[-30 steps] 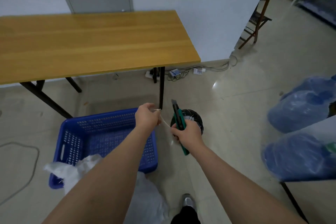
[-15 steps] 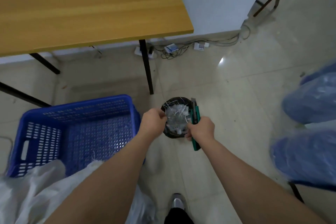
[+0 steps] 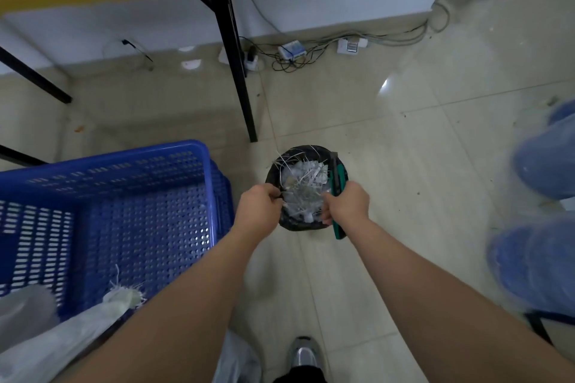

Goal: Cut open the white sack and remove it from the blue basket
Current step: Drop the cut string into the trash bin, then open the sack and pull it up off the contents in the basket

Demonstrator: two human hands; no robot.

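The white sack (image 3: 62,342) is not in my grip now; my right hand (image 3: 345,207) is curled around a green cutter (image 3: 337,196), whose handle comes out below my fist and whose front end points away from me, over the far rim of a small black bin (image 3: 303,188); my left hand (image 3: 258,207) is also curled, and it seems to pinch a thin white thread at the near left rim of this bin, though the thread is too fine for me to be sure. The bin is full of white scraps and threads, and both hands hang above it, beside the blue basket (image 3: 124,196).

I judge that the cutting is mostly done, because the sack has a frayed, open corner; what is left is to drop the thread and to lift the sack away. The sack lies at the near corner of the basket, draped over its near rim, so it is not yet removed. Its long axis runs from the frayed end, which points into the basket and away from me, back toward my left side.
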